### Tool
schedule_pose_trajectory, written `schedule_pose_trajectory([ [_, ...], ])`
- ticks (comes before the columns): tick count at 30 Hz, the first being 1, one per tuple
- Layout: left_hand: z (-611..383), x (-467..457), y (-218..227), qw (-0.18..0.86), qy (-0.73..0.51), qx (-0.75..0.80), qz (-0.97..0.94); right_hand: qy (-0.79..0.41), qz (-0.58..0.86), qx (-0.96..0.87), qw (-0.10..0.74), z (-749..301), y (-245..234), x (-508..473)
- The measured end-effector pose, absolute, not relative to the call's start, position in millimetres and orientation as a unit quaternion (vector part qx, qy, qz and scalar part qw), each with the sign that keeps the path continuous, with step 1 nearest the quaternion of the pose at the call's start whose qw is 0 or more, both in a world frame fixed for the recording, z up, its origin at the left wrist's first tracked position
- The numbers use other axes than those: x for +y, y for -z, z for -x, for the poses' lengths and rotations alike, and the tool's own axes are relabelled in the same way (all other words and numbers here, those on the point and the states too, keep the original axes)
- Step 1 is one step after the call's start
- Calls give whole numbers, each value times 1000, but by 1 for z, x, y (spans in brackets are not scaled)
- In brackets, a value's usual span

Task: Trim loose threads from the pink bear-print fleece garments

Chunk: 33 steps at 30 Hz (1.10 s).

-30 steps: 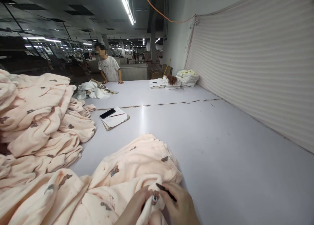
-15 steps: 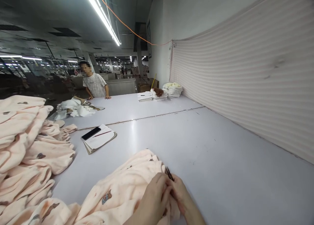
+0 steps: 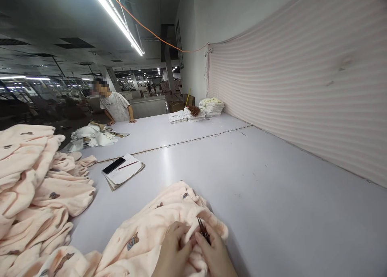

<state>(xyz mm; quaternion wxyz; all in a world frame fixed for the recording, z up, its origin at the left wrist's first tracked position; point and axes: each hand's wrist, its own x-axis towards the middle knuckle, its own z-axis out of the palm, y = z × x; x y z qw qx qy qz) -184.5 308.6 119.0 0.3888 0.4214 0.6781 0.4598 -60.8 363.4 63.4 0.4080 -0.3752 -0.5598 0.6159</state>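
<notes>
A pale pink fleece garment [image 3: 151, 224] with small printed figures lies bunched on the table in front of me. My left hand [image 3: 174, 248] is closed on a fold of it, thumb and fingers pinched together. In my right hand [image 3: 215, 249] are dark thread snips [image 3: 203, 230], their two thin pointed blades sticking up past the fingers, slightly apart. The right fingers rest against the fleece, close beside the left fingertips. Part of the snips' handle is hidden by the right hand.
A large heap of the same pink fleece [image 3: 27, 188] fills the left. A notepad [image 3: 130, 170] bears a phone [image 3: 113, 165] and a pen. White scraps [image 3: 93, 136], paper stacks [image 3: 195, 115] and a person [image 3: 116, 106] are at the far side. Striped cloth [image 3: 287, 87] covers the right wall.
Both hands have come down slightly and the left has shifted left, away from the right hand it overlapped. A fleece edge now spreads out behind the right hand and snips.
</notes>
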Motion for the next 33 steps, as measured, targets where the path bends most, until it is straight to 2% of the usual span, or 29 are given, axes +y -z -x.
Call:
schedule_pose_trajectory([
  [3,188,304,-119,558,-518,583,-283,-566,360,-637,381,53,-79,370],
  [10,193,288,-127,684,-574,416,-174,-486,359,-722,337,32,-98,372],
  [20,196,279,-120,728,-582,334,-141,-391,368,-782,316,23,-100,346],
  [27,194,276,-120,732,-570,351,-128,-430,373,-764,305,18,-105,340],
  [33,192,273,-124,727,-564,370,-130,-416,394,-754,320,19,-104,337],
])
